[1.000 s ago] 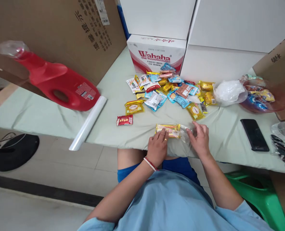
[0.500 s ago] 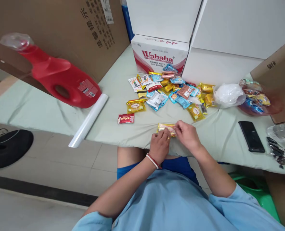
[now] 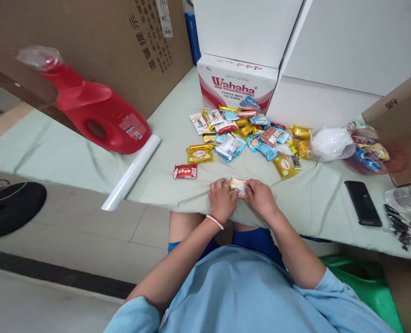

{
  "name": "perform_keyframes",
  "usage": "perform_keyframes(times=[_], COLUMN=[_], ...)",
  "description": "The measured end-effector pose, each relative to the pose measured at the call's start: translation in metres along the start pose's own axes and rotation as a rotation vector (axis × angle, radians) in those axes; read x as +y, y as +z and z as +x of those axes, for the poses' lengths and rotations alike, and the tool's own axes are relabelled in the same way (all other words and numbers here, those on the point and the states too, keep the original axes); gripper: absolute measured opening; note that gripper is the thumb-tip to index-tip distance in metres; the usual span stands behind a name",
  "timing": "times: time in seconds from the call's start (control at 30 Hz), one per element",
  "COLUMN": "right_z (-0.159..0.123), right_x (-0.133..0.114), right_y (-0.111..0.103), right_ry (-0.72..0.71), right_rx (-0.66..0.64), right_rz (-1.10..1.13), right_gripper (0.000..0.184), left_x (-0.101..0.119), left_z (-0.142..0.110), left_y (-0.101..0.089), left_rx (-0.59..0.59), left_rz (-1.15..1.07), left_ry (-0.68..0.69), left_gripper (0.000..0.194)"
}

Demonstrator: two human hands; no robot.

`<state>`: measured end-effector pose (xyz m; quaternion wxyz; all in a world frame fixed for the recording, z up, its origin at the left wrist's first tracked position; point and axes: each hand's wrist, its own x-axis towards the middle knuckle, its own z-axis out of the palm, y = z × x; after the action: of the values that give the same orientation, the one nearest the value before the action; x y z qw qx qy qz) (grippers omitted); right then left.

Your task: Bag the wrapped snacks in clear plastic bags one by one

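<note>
Your left hand (image 3: 222, 201) has shifted to the left end of the yellow packet (image 3: 238, 185) at centre frame, fingers curled around it; your right hand (image 3: 262, 198) pinches the right end. You seem mid-wrap; next likely calls for even pressure.

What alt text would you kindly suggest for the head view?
A person's left hand and right hand hold a yellow packet at the near edge of a cloth-covered table. Beyond lie colourful snack packets; a red jug is at left.
</note>
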<state>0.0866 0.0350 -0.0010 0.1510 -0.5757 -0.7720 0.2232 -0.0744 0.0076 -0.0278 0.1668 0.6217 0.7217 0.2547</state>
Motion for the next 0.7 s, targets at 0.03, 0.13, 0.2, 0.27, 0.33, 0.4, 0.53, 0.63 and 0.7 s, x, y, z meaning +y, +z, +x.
perform_keyframes(times=[0.03,0.13,0.2,0.27,0.33,0.4,0.53,0.63,0.7], right_z=[-0.001,-0.012,-0.025,-0.040,-0.054,-0.066,-0.083,-0.091,-0.094], right_x=[0.000,0.002,0.003,0.006,0.010,0.016,0.030,0.053,0.081], right_y=[0.001,0.002,0.000,-0.006,-0.014,-0.021,-0.023,-0.030,-0.053], right_ry=[0.017,0.135,0.241,0.334,0.392,0.426,0.495,0.525,0.499], right_rx=[0.021,0.054,0.070,0.109,0.143,0.134,0.091,0.177,0.371], right_rz=[0.062,0.398,0.712,1.011,1.237,1.345,1.333,1.309,1.212], right_gripper=[0.018,0.018,0.023,0.035,0.046,0.049,0.048,0.050,0.047], left_x=[0.002,0.009,0.016,0.024,0.033,0.042,0.053,0.049,0.036], left_z=[0.003,0.002,-0.006,-0.020,-0.035,-0.047,-0.054,-0.047,-0.037], left_y=[0.002,0.005,0.004,0.002,0.002,0.005,0.017,0.016,0.009], left_rx=[-0.013,0.017,0.088,0.176,0.223,0.205,-0.020,-0.275,-0.300], left_rz=[-0.010,-0.141,-0.244,-0.272,-0.199,-0.094,-0.033,-0.057,-0.050], left_ry=[0.009,0.051,0.127,0.285,0.536,0.815,1.114,1.166,1.134], left_gripper=[0.031,0.024,0.022,0.021,0.020,0.019,0.024,0.035,0.039])
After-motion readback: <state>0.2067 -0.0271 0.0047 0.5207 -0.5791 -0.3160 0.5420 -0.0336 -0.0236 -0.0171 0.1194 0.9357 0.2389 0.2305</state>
